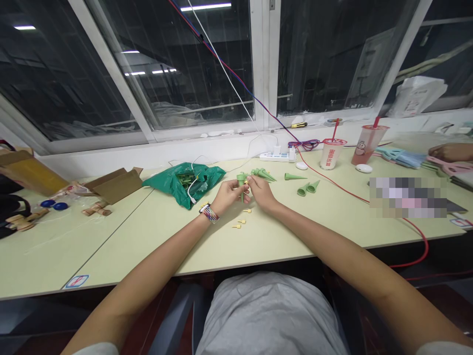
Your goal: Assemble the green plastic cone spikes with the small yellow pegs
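Observation:
My left hand [228, 194] is closed around an upright green plastic watering spike [241, 177], just above the table. My right hand [261, 193] meets it from the other side, its fingertips pinching a small yellow plastic valve [247, 183] at the spike's upper part. Whether the valve sits in the spike is too small to tell. Three more yellow valves [242, 222] lie on the table below my hands. Behind my right hand rests a bunch of green spikes [264, 174]. Farther right are a single spike [294, 176] and two hollow green cones [313, 186].
A green plastic bag [207, 175] with green pieces inside lies left of my hands. An open cardboard box [114, 185] and wooden toys [96, 209] are farther left. Behind stand a power strip [275, 157] and two drink cups [331, 155]. A red cable [349, 186] crosses the right side; another person's hand [453, 152] shows there.

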The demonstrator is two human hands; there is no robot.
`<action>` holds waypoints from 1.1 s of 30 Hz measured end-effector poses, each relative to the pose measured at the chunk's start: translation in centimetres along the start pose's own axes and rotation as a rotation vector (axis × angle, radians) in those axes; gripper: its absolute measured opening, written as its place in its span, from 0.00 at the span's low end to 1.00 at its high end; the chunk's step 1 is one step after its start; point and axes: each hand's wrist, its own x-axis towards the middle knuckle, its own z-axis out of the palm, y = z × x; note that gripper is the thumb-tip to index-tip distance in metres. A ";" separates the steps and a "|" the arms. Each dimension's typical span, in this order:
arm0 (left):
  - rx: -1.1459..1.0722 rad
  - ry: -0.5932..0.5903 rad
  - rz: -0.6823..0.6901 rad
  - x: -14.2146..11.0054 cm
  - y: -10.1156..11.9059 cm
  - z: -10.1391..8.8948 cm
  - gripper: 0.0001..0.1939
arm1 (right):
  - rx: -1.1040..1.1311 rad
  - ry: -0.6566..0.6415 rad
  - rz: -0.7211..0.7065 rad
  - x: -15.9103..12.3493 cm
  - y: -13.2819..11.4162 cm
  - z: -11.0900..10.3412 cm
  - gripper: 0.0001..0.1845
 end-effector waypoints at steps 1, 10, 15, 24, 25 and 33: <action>-0.007 -0.004 -0.001 -0.1 0.0 0.0 0.24 | -0.013 0.005 0.002 0.0 -0.1 0.0 0.25; -0.135 -0.004 -0.034 0.4 -1.4 0.0 0.24 | -0.254 0.065 -0.068 -0.1 -0.2 -0.2 0.20; -0.166 0.002 -0.039 0.8 -1.1 -0.3 0.23 | -0.298 0.096 -0.109 0.3 -0.3 -0.2 0.19; -0.227 0.015 -0.065 0.9 -1.4 -1.2 0.24 | -0.045 0.151 0.004 1.1 0.3 -0.4 0.26; -0.242 0.030 -0.068 0.9 -1.5 -1.3 0.23 | 0.003 0.138 0.050 1.2 0.4 -0.6 0.27; -0.358 0.214 -0.032 1.2 -1.8 -1.7 0.21 | 0.111 0.028 0.171 1.4 0.5 -1.4 0.23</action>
